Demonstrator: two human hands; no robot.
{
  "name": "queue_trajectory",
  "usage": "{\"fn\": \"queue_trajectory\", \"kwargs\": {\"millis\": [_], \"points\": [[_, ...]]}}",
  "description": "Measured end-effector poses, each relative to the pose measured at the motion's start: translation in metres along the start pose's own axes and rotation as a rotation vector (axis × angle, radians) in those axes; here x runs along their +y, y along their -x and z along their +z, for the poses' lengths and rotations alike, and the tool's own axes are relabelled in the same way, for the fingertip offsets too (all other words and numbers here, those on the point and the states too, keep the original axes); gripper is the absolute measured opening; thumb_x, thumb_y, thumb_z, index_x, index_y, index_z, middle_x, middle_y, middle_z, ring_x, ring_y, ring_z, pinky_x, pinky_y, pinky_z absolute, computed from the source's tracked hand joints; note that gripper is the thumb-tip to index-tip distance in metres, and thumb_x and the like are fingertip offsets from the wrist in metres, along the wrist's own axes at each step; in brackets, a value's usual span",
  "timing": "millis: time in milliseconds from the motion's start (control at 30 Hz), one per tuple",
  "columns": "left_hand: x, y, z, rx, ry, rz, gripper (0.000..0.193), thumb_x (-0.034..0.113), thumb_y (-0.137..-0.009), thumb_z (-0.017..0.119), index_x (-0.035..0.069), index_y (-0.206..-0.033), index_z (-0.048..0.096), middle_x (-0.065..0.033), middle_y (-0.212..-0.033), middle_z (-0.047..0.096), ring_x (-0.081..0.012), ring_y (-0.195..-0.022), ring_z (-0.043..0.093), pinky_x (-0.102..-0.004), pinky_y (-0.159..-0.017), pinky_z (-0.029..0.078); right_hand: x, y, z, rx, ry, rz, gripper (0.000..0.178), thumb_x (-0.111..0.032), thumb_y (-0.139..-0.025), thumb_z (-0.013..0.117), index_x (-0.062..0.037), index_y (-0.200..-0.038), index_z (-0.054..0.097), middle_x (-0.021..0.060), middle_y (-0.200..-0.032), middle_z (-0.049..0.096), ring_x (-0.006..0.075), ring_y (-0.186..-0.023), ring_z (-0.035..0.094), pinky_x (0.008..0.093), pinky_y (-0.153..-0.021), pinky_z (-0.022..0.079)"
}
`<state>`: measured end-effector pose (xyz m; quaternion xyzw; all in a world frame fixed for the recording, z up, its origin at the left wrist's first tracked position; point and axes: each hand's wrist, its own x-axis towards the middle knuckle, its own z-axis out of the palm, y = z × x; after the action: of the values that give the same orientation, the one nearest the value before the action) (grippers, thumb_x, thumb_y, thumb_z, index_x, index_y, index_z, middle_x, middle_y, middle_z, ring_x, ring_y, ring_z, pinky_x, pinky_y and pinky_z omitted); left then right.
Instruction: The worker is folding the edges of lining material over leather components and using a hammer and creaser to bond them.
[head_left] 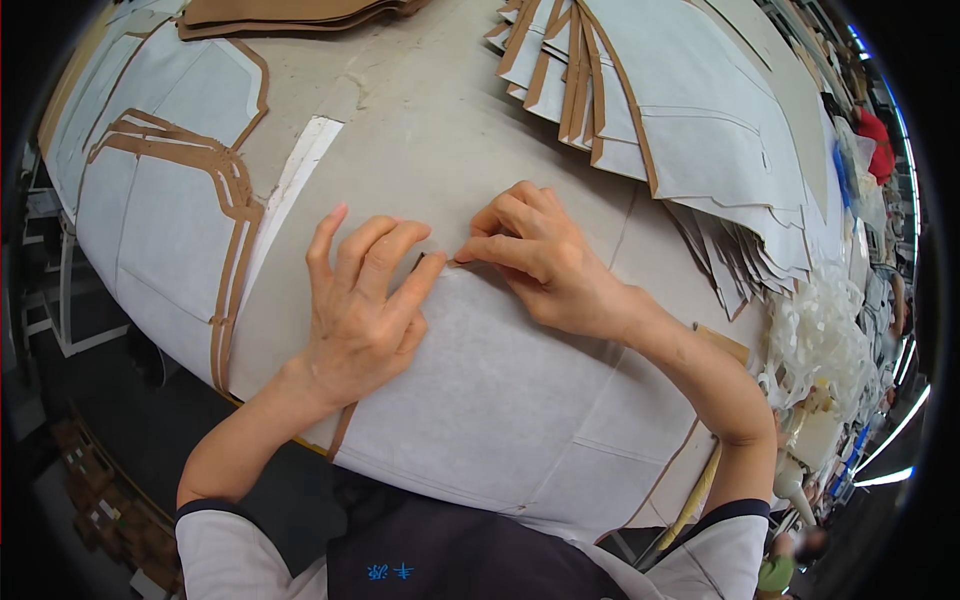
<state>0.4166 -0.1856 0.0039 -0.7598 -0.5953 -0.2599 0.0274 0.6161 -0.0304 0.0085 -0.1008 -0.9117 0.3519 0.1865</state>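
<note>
Stacks of white panels point(680, 130) lie beyond; left hand point(365, 310) rests flat, fingers spread, on the white sheet point(500, 400); right hand point(540, 265) pinches its top edge

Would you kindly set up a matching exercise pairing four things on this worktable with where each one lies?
Things:
1. left hand
2. right hand
3. fanned stack of white pieces
4. brown card stack

Places:
A. far edge, left of centre
B. flat on the white sheet
C. pinching the sheet's upper edge
D. far right of the table

Pairs: 1-B, 2-C, 3-D, 4-A
</note>
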Motion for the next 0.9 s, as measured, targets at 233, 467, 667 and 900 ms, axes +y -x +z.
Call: {"fn": "queue_trajectory", "kwargs": {"millis": [233, 467, 667, 900], "points": [[0.001, 0.0, -0.001, -0.029, 0.001, 0.007, 0.051, -0.003, -0.069, 0.063, 0.001, -0.119, 0.073, -0.0148, -0.137, 0.059, -0.0343, -0.132, 0.053, -0.0636, -0.121, 0.027, 0.0, 0.008, 0.01, 0.053, 0.154, -0.153, 0.033, 0.0, -0.08, 0.075, -0.0044, -0.112, 0.076, 0.0068, -0.112, 0.064, 0.0272, -0.109, 0.058, 0.0418, -0.092, 0.045], [0.003, -0.006, -0.001, -0.07, 0.068, -0.024, 0.051, -0.002, -0.072, 0.063, -0.003, -0.122, 0.071, -0.0122, -0.133, 0.061, -0.0321, -0.135, 0.051, -0.0641, -0.122, 0.023, -0.012, 0.008, 0.012, 0.077, 0.054, -0.121, 0.034, 0.005, -0.081, 0.068, -0.0024, -0.114, 0.074, 0.0109, -0.115, 0.064, 0.0306, -0.119, 0.056, 0.0463, -0.102, 0.042], [0.007, -0.006, -0.001, -0.124, 0.061, -0.001, 0.058, -0.008, -0.071, 0.056, -0.004, -0.128, 0.071, -0.0119, -0.129, 0.061, -0.0331, -0.134, 0.052, -0.0615, -0.125, 0.022, -0.014, 0.018, -0.002, 0.157, 0.023, 0.15, 0.037, 0.004, -0.082, 0.071, -0.0059, -0.118, 0.072, 0.0107, -0.117, 0.063, 0.0311, -0.117, 0.054, 0.0453, -0.101, 0.041], [0.009, -0.009, 0.003, -0.104, 0.131, -0.027, 0.059, -0.009, -0.072, 0.054, -0.001, -0.128, 0.072, -0.0109, -0.124, 0.061, -0.0311, -0.128, 0.054, -0.0607, -0.125, 0.022, -0.011, 0.026, -0.003, 0.18, 0.157, 0.03, 0.034, 0.002, -0.083, 0.072, -0.004, -0.117, 0.072, 0.0114, -0.116, 0.064, 0.0322, -0.113, 0.056, 0.046, -0.099, 0.042]]}}
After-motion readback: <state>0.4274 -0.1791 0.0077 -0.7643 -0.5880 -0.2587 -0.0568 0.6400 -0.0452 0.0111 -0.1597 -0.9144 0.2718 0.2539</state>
